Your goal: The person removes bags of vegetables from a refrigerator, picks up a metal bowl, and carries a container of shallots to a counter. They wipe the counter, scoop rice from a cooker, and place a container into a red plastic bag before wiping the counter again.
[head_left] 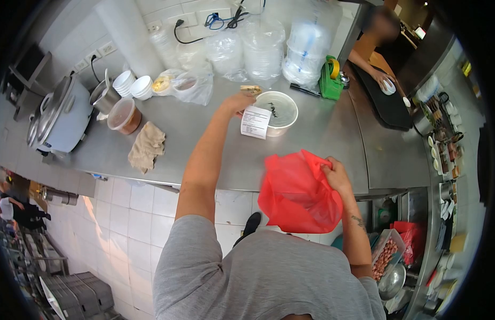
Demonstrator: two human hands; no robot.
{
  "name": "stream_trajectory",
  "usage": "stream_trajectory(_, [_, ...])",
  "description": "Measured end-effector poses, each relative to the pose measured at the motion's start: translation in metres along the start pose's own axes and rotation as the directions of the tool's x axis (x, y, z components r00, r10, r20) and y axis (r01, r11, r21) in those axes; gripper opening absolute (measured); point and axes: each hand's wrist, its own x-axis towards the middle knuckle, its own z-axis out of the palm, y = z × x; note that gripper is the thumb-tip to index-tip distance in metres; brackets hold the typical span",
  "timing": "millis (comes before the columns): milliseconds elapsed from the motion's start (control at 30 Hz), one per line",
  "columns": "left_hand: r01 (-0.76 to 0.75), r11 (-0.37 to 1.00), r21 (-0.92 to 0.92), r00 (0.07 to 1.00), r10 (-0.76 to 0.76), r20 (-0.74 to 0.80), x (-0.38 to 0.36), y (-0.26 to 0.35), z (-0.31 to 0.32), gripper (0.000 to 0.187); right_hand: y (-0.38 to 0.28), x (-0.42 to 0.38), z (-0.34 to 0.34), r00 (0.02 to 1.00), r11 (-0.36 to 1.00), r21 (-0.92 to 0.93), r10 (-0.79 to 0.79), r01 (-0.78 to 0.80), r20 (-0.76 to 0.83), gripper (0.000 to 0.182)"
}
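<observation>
Beside the left rim of a round white takeout bowl (pixel 282 122), my left hand (pixel 241 102) is closed, with the top of a printed receipt (pixel 255 122) at its fingers. The receipt hangs over the bowl's near left side. The bowl has a clear lid with dark markings and stands on the steel counter. A small brownish item (pixel 250 89) shows just past my left fingertips. My right hand (pixel 337 175) grips the edge of a red plastic bag (pixel 298 192), which hangs loose and crumpled in front of my body at the counter's front edge.
A beige cloth (pixel 147 146), a tub of reddish-brown food (pixel 124 116) and a large cooker (pixel 66 114) are to the left. Stacked lids in plastic (pixel 263 50) line the wall. A green tape dispenser (pixel 331 80) stands behind right. Another person's hand (pixel 383 77) holds a white cup over a black tray.
</observation>
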Motion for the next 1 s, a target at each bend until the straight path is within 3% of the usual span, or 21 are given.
stream_trajectory(133, [-0.028, 0.999, 0.026, 1.000, 0.027, 0.015, 0.011, -0.004, 0.000, 0.030, 0.001, 0.005, 0.003, 0.998, 0.999, 0.007, 0.049, -0.049, 0.035, 0.016])
stream_trajectory(233, [-0.023, 0.998, 0.055, 1.000, 0.023, 0.001, 0.013, -0.002, 0.001, 0.029, 0.002, 0.004, 0.009, 0.999, 0.973, 0.232, -0.024, 0.013, 0.045, 0.014])
stream_trajectory(333, [-0.025, 0.999, 0.038, 0.999, 0.026, -0.024, 0.008, 0.000, 0.003, 0.028, -0.014, -0.003, 0.006, 0.994, 0.944, 0.331, -0.038, 0.002, 0.103, 0.015])
stream_trajectory(533, [-0.024, 0.999, -0.032, 1.000, 0.024, 0.000, 0.006, 0.000, 0.005, 0.027, -0.006, 0.003, 0.011, 0.991, 0.984, 0.173, 0.009, -0.032, 0.132, 0.020])
stream_trajectory(633, [-0.036, 0.996, 0.087, 0.999, 0.039, -0.032, 0.010, -0.003, 0.005, 0.024, -0.015, 0.001, 0.012, 0.989, 0.991, 0.132, -0.005, -0.015, 0.147, 0.027])
stream_trajectory(733, [-0.023, 0.998, 0.062, 0.999, 0.026, -0.043, 0.013, -0.006, 0.006, 0.024, -0.017, 0.000, 0.018, 0.982, 0.962, 0.269, -0.093, 0.045, 0.166, 0.033])
stream_trajectory(833, [-0.037, 0.998, 0.053, 0.999, 0.038, -0.029, 0.018, -0.010, 0.007, 0.023, -0.026, -0.004, 0.022, 0.978, 0.832, 0.552, -0.069, -0.051, 0.194, 0.031])
stream_trajectory(933, [-0.020, 0.997, 0.070, 0.999, 0.023, -0.037, 0.022, -0.011, 0.008, 0.029, -0.003, 0.008, 0.027, 0.975, 0.953, 0.303, -0.068, 0.001, 0.210, 0.038])
stream_trajectory(1000, [0.008, 0.996, 0.086, 0.991, 0.004, -0.133, 0.008, -0.002, 0.011, 0.035, -0.017, 0.011, 0.022, 0.984, 0.997, 0.057, -0.057, 0.048, 0.167, 0.045])
